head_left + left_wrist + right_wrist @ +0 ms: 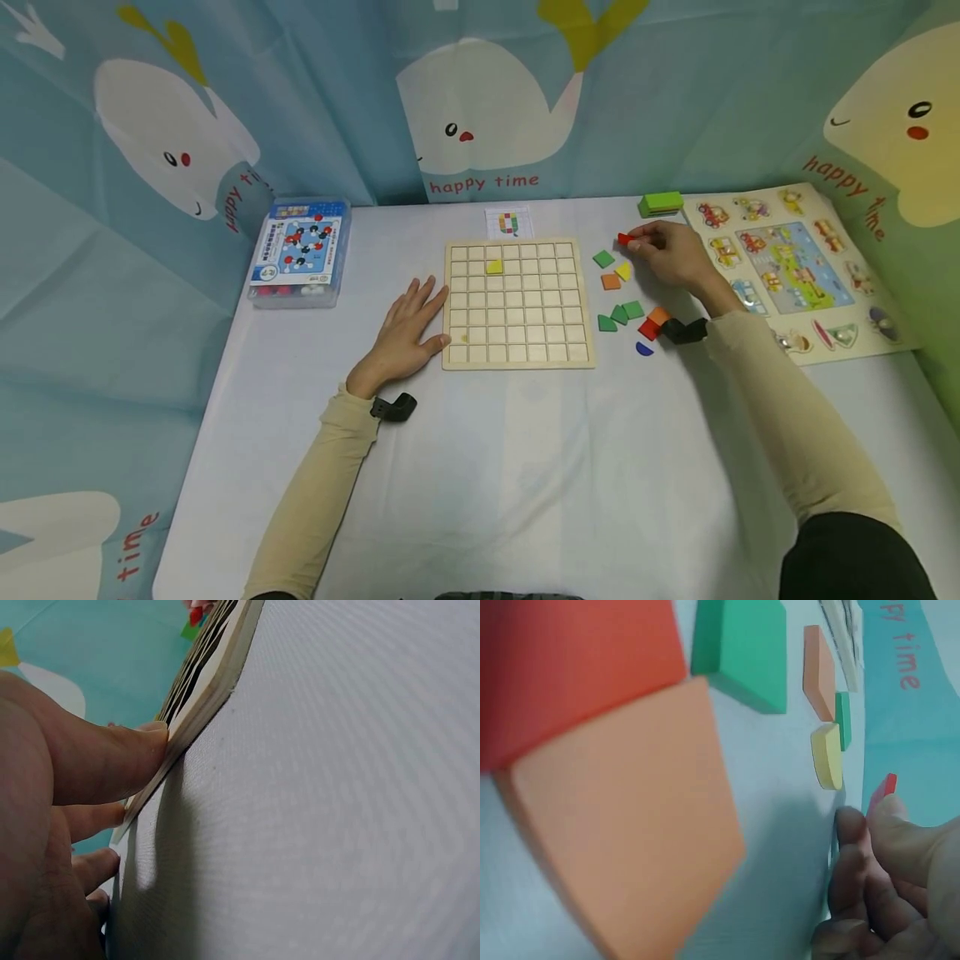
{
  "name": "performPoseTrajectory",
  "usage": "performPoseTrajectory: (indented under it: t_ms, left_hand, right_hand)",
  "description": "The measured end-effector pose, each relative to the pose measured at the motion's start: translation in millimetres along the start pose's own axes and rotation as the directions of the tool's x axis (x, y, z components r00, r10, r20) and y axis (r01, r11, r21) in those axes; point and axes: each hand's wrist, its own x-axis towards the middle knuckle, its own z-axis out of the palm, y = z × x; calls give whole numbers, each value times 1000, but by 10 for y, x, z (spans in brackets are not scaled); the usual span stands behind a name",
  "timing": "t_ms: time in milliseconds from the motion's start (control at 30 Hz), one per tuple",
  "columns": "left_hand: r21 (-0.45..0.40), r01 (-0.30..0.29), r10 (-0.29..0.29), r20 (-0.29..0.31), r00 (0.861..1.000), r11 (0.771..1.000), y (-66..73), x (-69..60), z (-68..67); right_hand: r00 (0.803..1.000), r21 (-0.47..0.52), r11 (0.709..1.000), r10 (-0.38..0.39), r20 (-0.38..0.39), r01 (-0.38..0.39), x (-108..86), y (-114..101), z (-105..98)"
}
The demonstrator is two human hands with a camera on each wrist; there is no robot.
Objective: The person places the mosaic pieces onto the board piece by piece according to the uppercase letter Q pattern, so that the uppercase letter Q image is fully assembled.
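Note:
A wooden grid board (pixel 519 365) lies on the white table, with a yellow square tile (pixel 494 267) in one of its upper cells. My left hand (pixel 401 337) rests beside the board's left edge, fingers straight and spread, the thumb touching the rim in the left wrist view. To the right of the board, my right hand (pixel 667 254) pinches a small red tile (pixel 625 239) between thumb and fingers. Around it lie loose tiles: a green one (pixel 603 259), a yellow one (pixel 623 271), an orange one (pixel 611 282), and a blue semicircle (pixel 644 349).
A small pattern card (pixel 491 223) lies behind the board. At the back left stands a clear plastic box (pixel 337 267) with a molecule picture. Green blocks (pixel 661 203) are stacked at the back right, next to a picture puzzle board (pixel 817 354). A printed curtain (pixel 330 125) hangs behind.

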Motion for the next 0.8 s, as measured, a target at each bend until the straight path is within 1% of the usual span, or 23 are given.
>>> performPoseTrajectory:
  t_ms: [100,200,300,400,500,667,800]
  left_hand:
    - [-6,1,-1,0,1000,1000,5,-7,-2]
    - [-9,3,-3,2,1000,1000,11,-14,-2]
    - [-7,3,-3,2,1000,1000,10,-18,0]
    - [-4,-1,1,-2,1000,1000,7,-20,1]
    - [-7,-4,4,-5,1000,1000,8,-20,-1]
    - [-8,-7,7,-8,1000,1000,8,-13,-2]
    - [-3,-7,7,-8,1000,1000,2,-2,0]
  right_hand:
    - [999,49,999,21,-24,-19,-12,47,22]
    - [999,70,997,27,-44,-24,-23,55,41]
    - [998,93,996,5,-67,1,-34,19,53]
    - [996,106,994,-32,-84,41,-39,-42,76]
    - [995,118,990,-69,-77,78,-51,-123,115]
    - [994,158,981,-104,-41,110,-43,-254,229]
    - [989,170,975,-142,-27,145,-29,-361,323]
